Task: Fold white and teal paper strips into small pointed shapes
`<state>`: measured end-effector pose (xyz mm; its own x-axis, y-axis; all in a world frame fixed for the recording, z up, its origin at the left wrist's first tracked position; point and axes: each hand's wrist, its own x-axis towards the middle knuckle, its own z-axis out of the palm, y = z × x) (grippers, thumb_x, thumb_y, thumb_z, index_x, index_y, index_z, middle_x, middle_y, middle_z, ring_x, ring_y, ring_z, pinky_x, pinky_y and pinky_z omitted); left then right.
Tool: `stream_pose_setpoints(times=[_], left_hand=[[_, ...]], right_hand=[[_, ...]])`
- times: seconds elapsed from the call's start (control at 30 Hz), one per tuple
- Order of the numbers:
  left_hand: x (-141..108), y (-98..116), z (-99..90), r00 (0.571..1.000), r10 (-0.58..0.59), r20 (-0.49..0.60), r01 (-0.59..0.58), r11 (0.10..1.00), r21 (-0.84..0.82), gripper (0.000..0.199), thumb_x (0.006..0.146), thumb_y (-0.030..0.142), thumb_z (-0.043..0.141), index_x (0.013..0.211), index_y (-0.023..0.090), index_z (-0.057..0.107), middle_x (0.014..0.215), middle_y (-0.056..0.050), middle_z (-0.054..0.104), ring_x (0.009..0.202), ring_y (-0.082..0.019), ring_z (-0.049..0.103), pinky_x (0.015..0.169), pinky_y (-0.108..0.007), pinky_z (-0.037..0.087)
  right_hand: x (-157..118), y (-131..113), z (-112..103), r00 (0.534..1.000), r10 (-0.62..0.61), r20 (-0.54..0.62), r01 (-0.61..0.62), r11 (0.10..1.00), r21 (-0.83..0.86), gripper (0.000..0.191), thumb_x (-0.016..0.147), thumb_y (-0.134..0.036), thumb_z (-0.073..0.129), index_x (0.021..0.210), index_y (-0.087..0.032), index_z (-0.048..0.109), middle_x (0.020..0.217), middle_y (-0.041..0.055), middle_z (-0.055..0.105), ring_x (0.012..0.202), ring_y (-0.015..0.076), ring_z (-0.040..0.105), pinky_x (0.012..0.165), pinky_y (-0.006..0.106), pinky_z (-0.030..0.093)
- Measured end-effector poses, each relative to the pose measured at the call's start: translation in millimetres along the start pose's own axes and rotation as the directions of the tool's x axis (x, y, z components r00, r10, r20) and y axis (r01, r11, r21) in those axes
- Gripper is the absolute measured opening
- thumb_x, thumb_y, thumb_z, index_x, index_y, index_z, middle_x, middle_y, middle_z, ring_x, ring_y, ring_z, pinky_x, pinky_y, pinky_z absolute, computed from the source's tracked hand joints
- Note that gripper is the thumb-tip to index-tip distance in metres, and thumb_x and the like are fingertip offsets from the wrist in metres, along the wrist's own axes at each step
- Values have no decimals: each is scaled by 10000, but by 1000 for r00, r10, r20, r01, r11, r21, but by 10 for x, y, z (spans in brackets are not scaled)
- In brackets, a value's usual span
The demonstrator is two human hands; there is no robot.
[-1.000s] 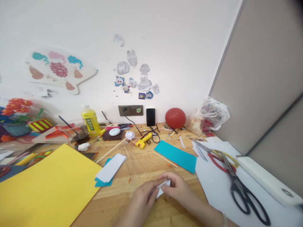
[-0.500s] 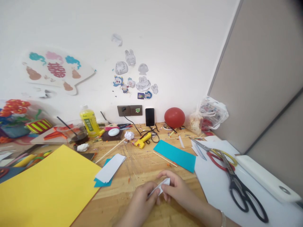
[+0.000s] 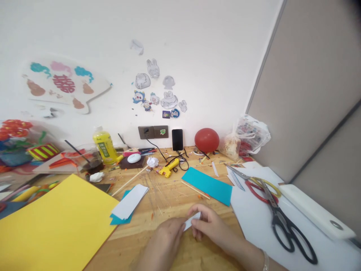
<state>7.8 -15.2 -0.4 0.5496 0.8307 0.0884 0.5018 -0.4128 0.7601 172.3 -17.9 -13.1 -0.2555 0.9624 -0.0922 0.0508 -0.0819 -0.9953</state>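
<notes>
A small folded piece of white paper [image 3: 192, 221] is held between my two hands, low over the wooden table near its front. My left hand [image 3: 169, 235] has its fingers closed at the paper's left end, and the fingertips are partly hidden. At the other end, my right hand [image 3: 207, 222] pinches the paper between thumb and curled fingers. Left of my hands, a stack of white paper strips [image 3: 132, 202] lies over blue paper [image 3: 124, 216]. Beyond my right hand is a wide blue paper strip [image 3: 208, 185] beside a thin wooden stick [image 3: 195, 190].
A yellow sheet [image 3: 62, 218] covers the left front. Black-handled scissors [image 3: 284, 226] and red-and-yellow-handled scissors [image 3: 255, 186] lie on white sheets [image 3: 254, 222] at right. At the back stand a yellow glue gun [image 3: 169, 168], a phone [image 3: 177, 140], a red balloon [image 3: 207, 140] and a drink bottle [image 3: 105, 146].
My left hand has turned so its back covers more of its fingers, and the paper's face between my hands looks flatter. My right hand keeps its pinch. The view has shifted slightly.
</notes>
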Motion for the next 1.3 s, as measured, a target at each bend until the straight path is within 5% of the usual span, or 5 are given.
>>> stream_pose_setpoints(times=[0.27,0.43,0.63,1.0,1.3], left_hand=[[-14,-100,67,1000,19,3,-20,979,205,280,808,257,414,1054,262,547,982,-36,646,878,-187,577,787,-277,424],[-30,-109,61,999,34,-18,-29,976,217,250,799,204,393,897,249,618,844,-28,677,776,-186,599,682,-248,424],[-11,-83,9,996,-83,17,74,946,315,280,822,275,371,694,200,608,672,-32,658,632,-169,595,557,-215,373],[50,-259,-52,995,-57,82,47,992,114,357,834,327,344,578,173,539,535,14,562,561,-108,540,564,-162,363],[94,-314,-90,997,-72,36,76,989,-124,304,831,312,330,702,156,557,502,26,529,473,-100,519,540,-174,391]], right_hand=[[14,40,-79,999,-22,-23,19,991,-130,105,695,-179,514,789,-164,560,566,-46,529,490,101,502,480,197,388],[-10,44,-95,976,-217,29,211,898,-385,160,646,-113,595,784,-181,636,770,3,624,732,147,556,654,223,404],[-2,73,-112,963,-271,-11,217,794,-568,98,691,-189,623,603,-158,652,593,-1,622,591,129,540,579,214,382],[29,122,-236,991,-112,68,125,962,-244,174,767,-300,526,722,-155,611,516,-16,602,455,114,548,482,202,417],[57,162,-296,980,-152,129,178,957,-229,279,823,-379,416,776,-143,556,614,23,637,506,122,576,507,216,426]])
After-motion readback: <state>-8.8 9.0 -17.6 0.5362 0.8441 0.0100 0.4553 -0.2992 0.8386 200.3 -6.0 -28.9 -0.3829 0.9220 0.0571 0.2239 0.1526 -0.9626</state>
